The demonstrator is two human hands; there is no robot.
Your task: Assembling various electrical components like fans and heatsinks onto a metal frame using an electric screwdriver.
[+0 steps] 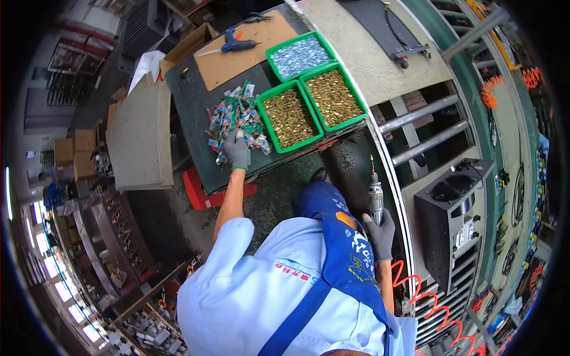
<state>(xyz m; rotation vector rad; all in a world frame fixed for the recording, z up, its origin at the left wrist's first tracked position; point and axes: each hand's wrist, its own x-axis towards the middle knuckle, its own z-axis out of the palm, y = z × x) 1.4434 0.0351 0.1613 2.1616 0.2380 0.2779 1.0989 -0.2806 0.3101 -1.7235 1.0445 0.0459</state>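
Note:
My left hand (237, 152), in a grey glove, is at the near edge of a heap of small green circuit boards with metal and blue parts (231, 113). Its fingers are bent together down at the heap; whatever lies between them cannot be made out. Low on my right side, my right hand (381, 232), also gloved in grey, is wrapped round a silver power screwdriver (376, 199). The tool's bit points away from me. Right of the heap stand two green trays of brass-coloured pieces, one nearer (275, 141) and one farther (361, 99).
Behind them is a green tray of silvery pieces (326, 44). A blue glue gun (237, 44) lies on a cardboard sheet (217, 70), with pliers (259, 18) beyond it. To my right are a conveyor with metal rollers (427, 113), a black fan unit (454, 202) and a coiled red hose (439, 311).

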